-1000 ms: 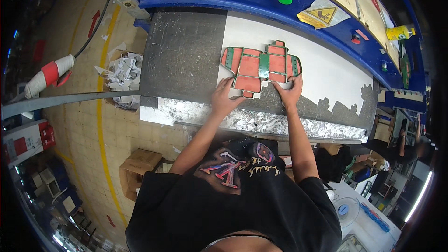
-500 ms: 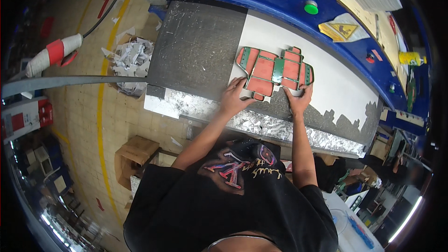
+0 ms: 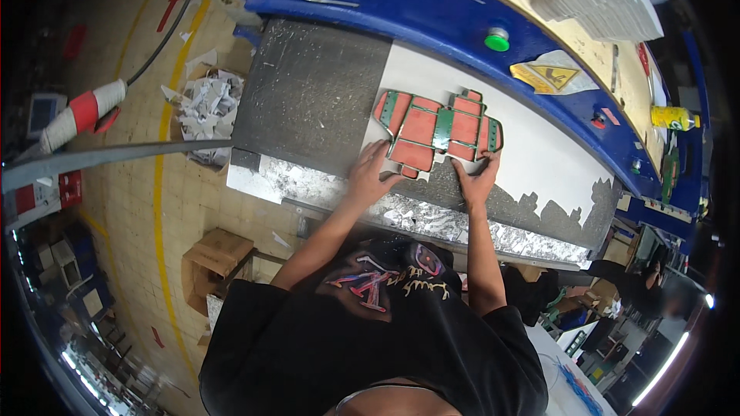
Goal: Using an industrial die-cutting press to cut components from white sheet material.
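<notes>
A cutting die [image 3: 414, 131] with a green metal frame and red pads lies flat on a white sheet [image 3: 532, 166], near the sheet's left edge. My left hand [image 3: 368, 179] is at the die's near left corner, its fingers along the side and its thumb by the small tab at the bottom. At the near right edge, the thumb and fingers of my right hand [image 3: 479, 182] press against the frame. Both hands hold the die from its near side, and its underside is hidden.
The sheet lies on a dark, scuffed press bed [image 3: 308, 88] with a worn pale front edge. Behind it runs a blue machine beam with a green button [image 3: 497, 39]. A box of white scraps [image 3: 208, 112] stands left; a cardboard box [image 3: 216, 254] sits on the floor.
The whole view has shifted slightly, so the scene appears lower and farther left. My hands and the die keep about the same place on the sheet.
</notes>
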### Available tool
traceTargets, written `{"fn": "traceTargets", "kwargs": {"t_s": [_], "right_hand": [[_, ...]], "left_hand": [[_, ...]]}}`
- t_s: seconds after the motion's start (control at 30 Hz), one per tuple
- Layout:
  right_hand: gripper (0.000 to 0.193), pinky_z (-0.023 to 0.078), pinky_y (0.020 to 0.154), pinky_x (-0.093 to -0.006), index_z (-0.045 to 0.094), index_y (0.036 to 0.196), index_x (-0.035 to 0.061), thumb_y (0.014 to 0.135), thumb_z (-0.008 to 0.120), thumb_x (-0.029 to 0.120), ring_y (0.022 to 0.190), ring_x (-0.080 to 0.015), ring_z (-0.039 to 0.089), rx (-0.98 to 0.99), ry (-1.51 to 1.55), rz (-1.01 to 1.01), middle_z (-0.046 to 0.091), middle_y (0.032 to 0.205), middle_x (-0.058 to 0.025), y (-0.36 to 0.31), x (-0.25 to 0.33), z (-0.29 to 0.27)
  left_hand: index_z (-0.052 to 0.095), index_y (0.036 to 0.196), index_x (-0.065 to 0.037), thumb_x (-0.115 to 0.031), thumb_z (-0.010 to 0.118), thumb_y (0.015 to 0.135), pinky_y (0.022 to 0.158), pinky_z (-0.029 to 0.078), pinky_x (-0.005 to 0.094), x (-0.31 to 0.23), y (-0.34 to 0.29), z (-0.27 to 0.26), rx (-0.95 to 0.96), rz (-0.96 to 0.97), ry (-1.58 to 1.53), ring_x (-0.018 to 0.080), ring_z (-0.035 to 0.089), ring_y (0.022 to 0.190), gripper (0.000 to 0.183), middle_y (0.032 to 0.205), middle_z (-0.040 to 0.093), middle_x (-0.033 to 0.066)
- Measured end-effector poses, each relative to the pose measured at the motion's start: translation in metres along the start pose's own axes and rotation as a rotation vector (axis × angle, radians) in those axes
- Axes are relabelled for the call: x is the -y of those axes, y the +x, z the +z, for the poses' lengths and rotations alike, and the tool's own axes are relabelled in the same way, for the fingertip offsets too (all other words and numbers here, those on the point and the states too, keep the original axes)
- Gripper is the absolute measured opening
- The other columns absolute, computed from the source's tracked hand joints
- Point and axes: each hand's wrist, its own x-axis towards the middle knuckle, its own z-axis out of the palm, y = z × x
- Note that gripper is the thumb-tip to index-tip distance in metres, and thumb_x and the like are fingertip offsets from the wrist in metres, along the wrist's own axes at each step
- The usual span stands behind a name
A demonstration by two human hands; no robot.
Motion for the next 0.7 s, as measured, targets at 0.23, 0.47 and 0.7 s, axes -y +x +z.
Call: {"fn": "traceTargets", "kwargs": {"t_s": [0.23,0.47,0.7], "right_hand": [[0.043,0.050,0.094,-0.0406,0.059,0.104,0.0019,0.075,0.088,0.015,0.107,-0.0328,0.065,-0.019,0.037,-0.146,0.068,0.114,-0.0212,-0.094,-0.003,-0.035],[0.042,0.053,0.086,-0.0408,0.071,0.100,0.0034,0.069,0.090,0.025,0.095,-0.0313,0.066,0.486,-0.021,-0.196,0.071,0.098,-0.0129,-0.187,0.016,-0.046],[0.044,0.049,0.089,-0.0444,0.071,0.093,0.0032,0.060,0.093,0.022,0.097,-0.0364,0.062,0.369,-0.003,-0.292,0.068,0.094,-0.0144,-0.203,0.014,-0.045]], "left_hand": [[0.056,0.138,-0.004,-0.027,0.085,0.078,0.096,0.050,0.0459,-0.028,-0.003,-0.036,-0.001,-0.012,0.088,0.0409,0.063,0.113,0.071,0.125,0.066,0.0208],[0.070,0.116,-0.004,-0.023,0.083,0.082,0.077,0.057,0.0378,-0.099,0.023,-0.066,-0.196,0.097,-0.118,0.0282,0.076,0.086,0.042,0.093,0.077,0.0133],[0.071,0.100,-0.003,-0.021,0.083,0.083,0.069,0.056,0.0347,-0.141,-0.001,-0.074,-0.282,0.126,-0.139,0.0235,0.075,0.072,0.027,0.079,0.075,0.0133]]}}
